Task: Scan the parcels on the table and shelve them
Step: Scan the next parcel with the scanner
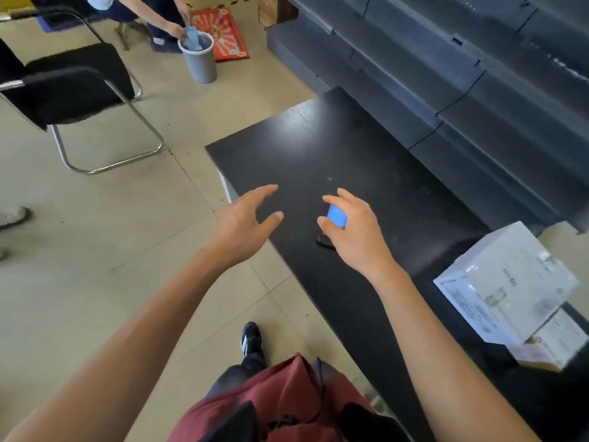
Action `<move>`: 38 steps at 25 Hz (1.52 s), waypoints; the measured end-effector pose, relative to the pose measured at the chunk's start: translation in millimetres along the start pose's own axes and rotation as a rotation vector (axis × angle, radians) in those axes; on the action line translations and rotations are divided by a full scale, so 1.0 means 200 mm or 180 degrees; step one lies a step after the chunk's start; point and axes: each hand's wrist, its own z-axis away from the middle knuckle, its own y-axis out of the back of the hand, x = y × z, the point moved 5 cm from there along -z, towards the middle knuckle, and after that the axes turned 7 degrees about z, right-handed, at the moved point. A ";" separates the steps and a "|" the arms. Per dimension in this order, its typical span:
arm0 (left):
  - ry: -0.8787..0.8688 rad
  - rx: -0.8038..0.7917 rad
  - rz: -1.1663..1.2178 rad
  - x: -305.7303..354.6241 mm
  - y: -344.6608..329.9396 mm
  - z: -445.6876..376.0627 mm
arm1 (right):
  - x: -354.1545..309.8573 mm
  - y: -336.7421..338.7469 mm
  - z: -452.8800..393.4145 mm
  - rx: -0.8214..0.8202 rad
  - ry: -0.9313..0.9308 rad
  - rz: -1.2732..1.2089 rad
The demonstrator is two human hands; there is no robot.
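Note:
My right hand [353, 231] hovers low over the black table [318, 145], thumb and fingers curled round a small handheld scanner [337, 216] with a lit blue screen. The scanner's dark lower end shows just below my thumb, near the tabletop. My left hand [245, 224] is held above the table's left edge with fingers spread, holding nothing. A white parcel box [506, 282] sits at the table's right end, stacked on a smaller parcel [551, 346] with a yellow edge. Dark grey shelves [478, 74] run behind the table.
A black chair with a chrome frame [73, 87] stands on the tiled floor to the left. Further back, another person's hands reach into a grey bin [200, 57] beside a red mat [223, 35]. My own foot [251, 341] is near the table's front.

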 end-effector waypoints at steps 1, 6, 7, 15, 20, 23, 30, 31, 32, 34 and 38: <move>-0.0054 -0.0107 0.0023 0.00 -0.01 -0.07 | 0.00 0.00 -0.03 0.0077 -0.0108 -0.0024; -0.0270 -0.0547 0.0069 0.09 -0.14 -0.37 | 0.16 0.04 -0.11 0.0256 -0.0643 -0.0034; -0.0309 -0.0668 0.0038 0.12 -0.19 -0.43 | 0.22 0.06 -0.13 0.0287 -0.0744 -0.0018; -0.0531 -0.1169 -0.0151 0.31 -0.51 -0.79 | 0.62 0.09 -0.20 0.0265 -0.1287 0.0125; -0.0429 -0.1475 -0.0228 0.25 -0.66 -0.90 | 0.72 -0.06 -0.21 -0.0085 -0.1482 0.0152; -0.0426 -0.1652 -0.0270 0.21 -0.72 -0.98 | 0.73 -0.17 -0.25 -0.0225 -0.1582 0.0179; -0.0296 -0.2083 -0.0339 0.08 -0.75 -1.20 | 0.77 -0.46 -0.38 -0.0172 -0.2308 0.0323; -0.0267 -0.2134 -0.0361 0.06 -0.75 -1.22 | 0.77 -0.50 -0.40 -0.0169 -0.2386 0.0328; -0.0256 -0.2192 -0.0391 0.04 -0.74 -1.25 | 0.77 -0.55 -0.43 -0.0156 -0.2480 0.0322; -0.0258 -0.2288 -0.0441 0.01 -0.74 -1.29 | 0.76 -0.64 -0.48 -0.0123 -0.2671 0.0308; -0.0276 -0.2433 -0.0506 -0.05 -0.73 -1.37 | 0.73 -0.77 -0.56 -0.0056 -0.3059 0.0393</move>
